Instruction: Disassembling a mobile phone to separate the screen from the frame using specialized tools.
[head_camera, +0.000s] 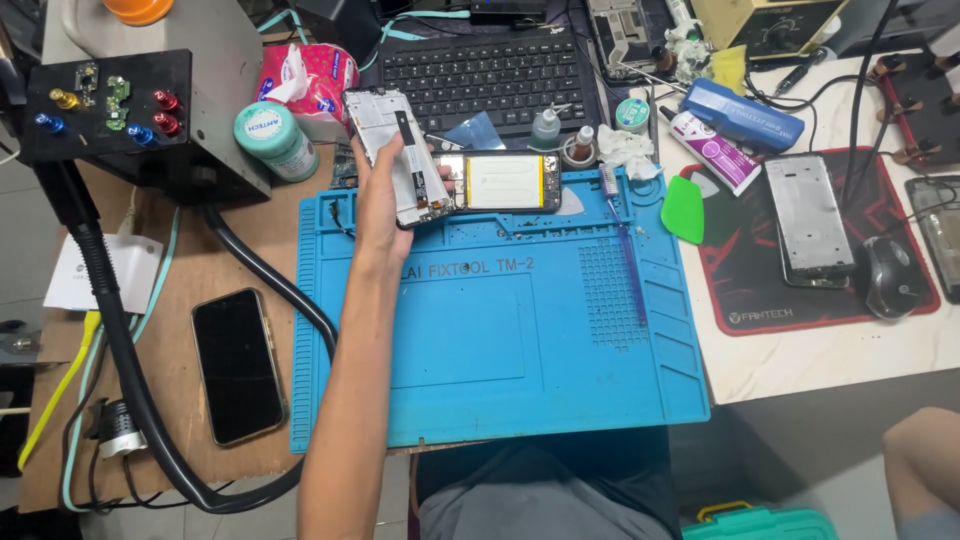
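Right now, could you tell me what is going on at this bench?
A person's left hand holds a phone frame tilted above the blue repair mat. An opened phone lies at the mat's top edge beside it. A black smartphone rests face up on the brown surface to the left. The right hand is out of view.

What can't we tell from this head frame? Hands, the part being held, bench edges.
- Right hand: not in the head view.
- Left hand: palm and fingertips hidden behind the phone frame it holds.
- Opened phone on the blue mat: internals too small.
- Dark device: cut by right edge.
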